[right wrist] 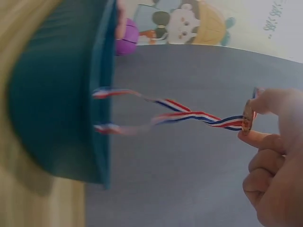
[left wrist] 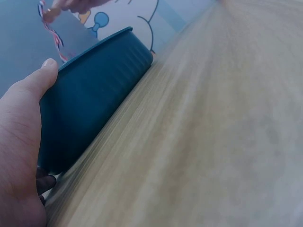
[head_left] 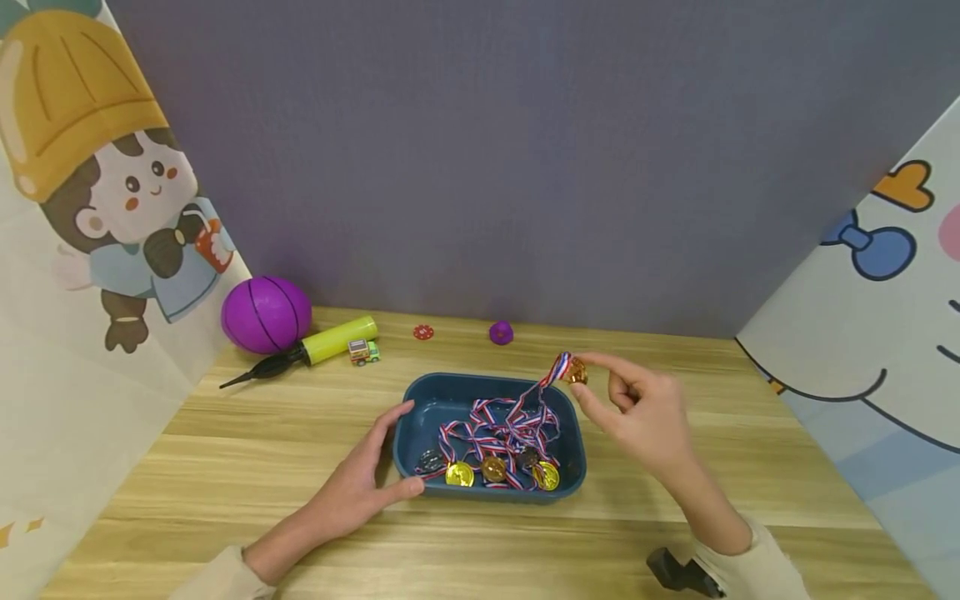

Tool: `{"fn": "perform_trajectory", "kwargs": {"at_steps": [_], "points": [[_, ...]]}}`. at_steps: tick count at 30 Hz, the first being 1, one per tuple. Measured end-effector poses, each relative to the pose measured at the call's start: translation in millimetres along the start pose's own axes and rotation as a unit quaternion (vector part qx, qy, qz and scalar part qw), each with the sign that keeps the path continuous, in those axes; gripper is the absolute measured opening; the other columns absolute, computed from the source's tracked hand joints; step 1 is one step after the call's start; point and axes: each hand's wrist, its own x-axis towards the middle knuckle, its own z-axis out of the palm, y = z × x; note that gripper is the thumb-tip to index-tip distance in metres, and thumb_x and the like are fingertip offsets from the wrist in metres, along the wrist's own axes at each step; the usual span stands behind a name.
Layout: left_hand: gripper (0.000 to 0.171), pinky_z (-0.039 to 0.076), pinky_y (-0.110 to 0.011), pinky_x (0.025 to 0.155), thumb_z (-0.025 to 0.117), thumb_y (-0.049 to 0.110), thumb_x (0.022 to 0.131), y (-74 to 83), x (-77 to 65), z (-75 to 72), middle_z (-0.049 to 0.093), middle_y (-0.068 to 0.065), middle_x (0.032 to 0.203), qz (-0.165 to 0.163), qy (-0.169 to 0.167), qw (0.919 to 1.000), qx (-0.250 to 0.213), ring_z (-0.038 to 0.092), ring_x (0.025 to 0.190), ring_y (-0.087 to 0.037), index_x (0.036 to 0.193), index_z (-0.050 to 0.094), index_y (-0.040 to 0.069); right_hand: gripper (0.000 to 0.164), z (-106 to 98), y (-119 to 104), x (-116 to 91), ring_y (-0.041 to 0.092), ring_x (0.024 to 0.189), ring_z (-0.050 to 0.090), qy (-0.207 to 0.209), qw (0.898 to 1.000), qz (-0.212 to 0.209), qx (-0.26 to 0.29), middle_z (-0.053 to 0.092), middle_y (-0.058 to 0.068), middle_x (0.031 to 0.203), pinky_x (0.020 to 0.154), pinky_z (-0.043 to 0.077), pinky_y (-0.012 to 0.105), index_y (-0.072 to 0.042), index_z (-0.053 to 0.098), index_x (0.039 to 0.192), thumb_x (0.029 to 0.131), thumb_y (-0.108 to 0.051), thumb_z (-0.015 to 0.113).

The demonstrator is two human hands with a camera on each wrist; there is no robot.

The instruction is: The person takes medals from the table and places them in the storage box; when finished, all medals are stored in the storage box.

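Between thumb and index finger, my right hand pinches a bronze-coloured medal above the right rim of a dark blue plastic bin. The medal's red, white and blue ribbon stretches from it down into the bin, twisted partway along. My left hand holds the bin's left end, thumb at the near rim and fingers at the left side. Inside the bin lie tangled striped ribbons, gold medals, a bronze one and dark silvery ones.
A purple ball stands at the back left beside a yellow and black hand pump. Near them are a small toy truck, a red chip and a small purple object. A grey wall closes off the back.
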Motion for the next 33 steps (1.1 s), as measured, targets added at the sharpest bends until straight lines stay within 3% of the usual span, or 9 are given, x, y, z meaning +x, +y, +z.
{"fn": "perform_trajectory", "kwargs": {"at_steps": [9,14,18,23,33], "points": [[0.102,0.034,-0.060,0.127,0.090,0.030,0.094,-1.9,0.3,0.3,0.046,-0.020,0.171,0.004,0.001,1.0000,0.000,0.046,0.155,-0.045,0.175,0.027,0.029,0.027,14,14,-30,-0.006,0.056,0.018,-0.123,0.989,0.051,-0.060,0.024,-0.023,0.061,0.051,0.029,0.020,-0.011,0.086,0.116,0.090,-0.016,0.091],[0.102,0.035,-0.062,0.126,0.090,0.031,0.094,-1.3,0.6,0.4,0.046,-0.020,0.170,0.005,0.000,1.0000,0.000,0.047,0.155,-0.044,0.175,0.028,0.027,0.028,19,18,-42,-0.004,0.054,0.017,-0.197,0.972,0.101,-0.072,0.024,-0.022,0.058,0.052,0.026,0.020,-0.010,0.086,0.118,0.093,-0.022,0.092],[0.102,0.036,-0.062,0.126,0.090,0.030,0.094,-1.5,0.2,0.3,0.047,-0.020,0.169,0.006,0.001,1.0000,-0.001,0.048,0.154,-0.044,0.175,0.028,0.027,0.030,23,21,-49,-0.004,0.053,0.017,-0.244,0.959,0.117,-0.085,0.024,-0.022,0.056,0.051,0.021,0.018,-0.011,0.086,0.119,0.093,-0.026,0.092],[0.103,0.036,-0.063,0.125,0.090,0.030,0.094,-1.8,-0.1,0.3,0.047,-0.020,0.170,0.004,0.003,1.0000,0.003,0.048,0.154,-0.045,0.175,0.027,0.029,0.030,24,24,-54,-0.005,0.051,0.018,-0.276,0.949,0.116,-0.097,0.026,-0.021,0.054,0.049,0.020,0.017,-0.011,0.086,0.120,0.092,-0.023,0.093],[0.102,0.036,-0.064,0.125,0.090,0.031,0.094,-0.5,0.1,0.2,0.046,-0.020,0.170,0.002,0.004,1.0000,0.007,0.047,0.155,-0.045,0.175,0.028,0.029,0.033,18,28,-55,-0.006,0.051,0.019,-0.301,0.944,0.102,-0.090,0.026,-0.022,0.054,0.048,0.022,0.017,-0.009,0.086,0.121,0.093,-0.023,0.092]]}}
